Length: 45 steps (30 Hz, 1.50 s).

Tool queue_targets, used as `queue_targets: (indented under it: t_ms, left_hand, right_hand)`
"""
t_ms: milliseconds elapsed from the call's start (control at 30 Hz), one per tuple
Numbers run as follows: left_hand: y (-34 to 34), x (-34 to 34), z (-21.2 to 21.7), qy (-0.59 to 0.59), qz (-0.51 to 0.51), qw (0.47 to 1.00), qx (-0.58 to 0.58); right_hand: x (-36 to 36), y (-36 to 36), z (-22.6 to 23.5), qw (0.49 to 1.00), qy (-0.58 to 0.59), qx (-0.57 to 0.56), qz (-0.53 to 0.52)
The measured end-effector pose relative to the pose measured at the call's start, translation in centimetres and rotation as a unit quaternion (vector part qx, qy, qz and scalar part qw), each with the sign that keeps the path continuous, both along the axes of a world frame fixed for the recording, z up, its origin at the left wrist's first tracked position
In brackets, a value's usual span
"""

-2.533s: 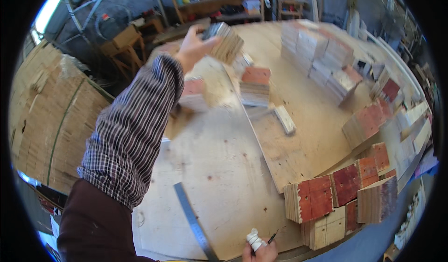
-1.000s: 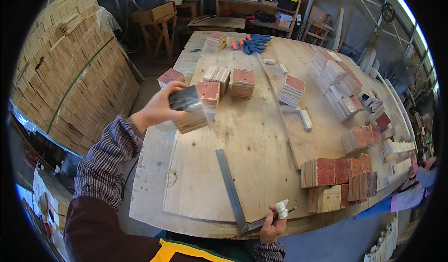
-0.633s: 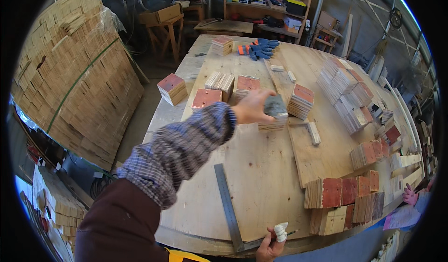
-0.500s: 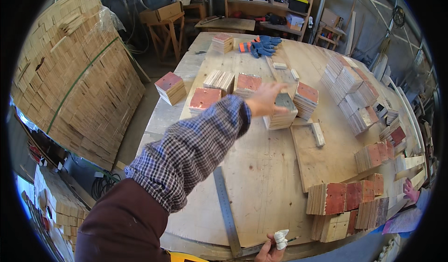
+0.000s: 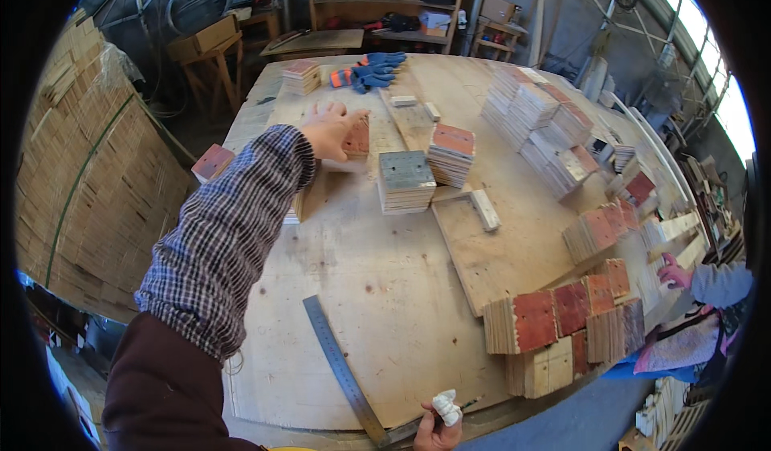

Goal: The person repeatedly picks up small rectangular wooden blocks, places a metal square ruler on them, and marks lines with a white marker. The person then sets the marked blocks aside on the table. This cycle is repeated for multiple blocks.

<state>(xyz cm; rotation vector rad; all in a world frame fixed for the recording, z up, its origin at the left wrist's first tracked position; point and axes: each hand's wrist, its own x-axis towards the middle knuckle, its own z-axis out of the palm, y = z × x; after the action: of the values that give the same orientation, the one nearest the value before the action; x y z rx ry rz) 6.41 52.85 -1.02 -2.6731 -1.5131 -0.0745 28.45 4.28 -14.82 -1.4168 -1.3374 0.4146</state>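
The left hand, earlier at the grey-topped stack, is now farther left, over the red-topped stack. The grey-topped stack stands free on the table, to the right. The checked sleeve stretches far forward; the left hand is palm down, fingers well spread, but whether they grip the red-topped stack I cannot tell. At the near edge, the right hand keeps its fingers curled around a white bundle.

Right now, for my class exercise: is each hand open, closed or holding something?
Left hand: spread at a red-topped stack; whether gripping cannot be told.
Right hand: closed, holding a white bundle.
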Motion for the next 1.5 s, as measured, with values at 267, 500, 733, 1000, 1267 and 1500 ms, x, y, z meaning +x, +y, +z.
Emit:
queue_targets:
  t_ms: [267,500,733,1000,1267,1500]
  left_hand:
    - [-10.0,-3.4,7.8,-0.225,-0.071,0.969,0.066]
    - [-31.2,-6.1,6.6,-0.490,-0.024,0.810,-0.320]
    - [-44.7,-5.9,6.2,-0.539,-0.004,0.703,-0.464]
    - [-49.2,-6.9,6.0,-0.502,-0.040,0.709,-0.494]
    - [-50.5,-8.9,4.8,-0.598,-0.081,0.669,-0.434]
    - [-55.3,-8.2,-1.2,-0.743,-0.026,0.517,-0.423]
  right_hand:
    - [0.7,-0.2,-2.5,0.997,-0.029,0.055,-0.046]
    - [-0.2,-0.5,-0.6,0.991,0.052,0.062,-0.105]
    - [-3.9,-6.1,5.4,0.888,0.380,-0.048,0.254]
    - [-6.9,-10.8,9.4,0.875,0.387,-0.076,0.279]
    - [-10.1,-11.7,10.1,0.809,0.553,-0.079,0.184]
    - [-11.4,-10.9,11.0,0.789,0.579,0.005,0.203]
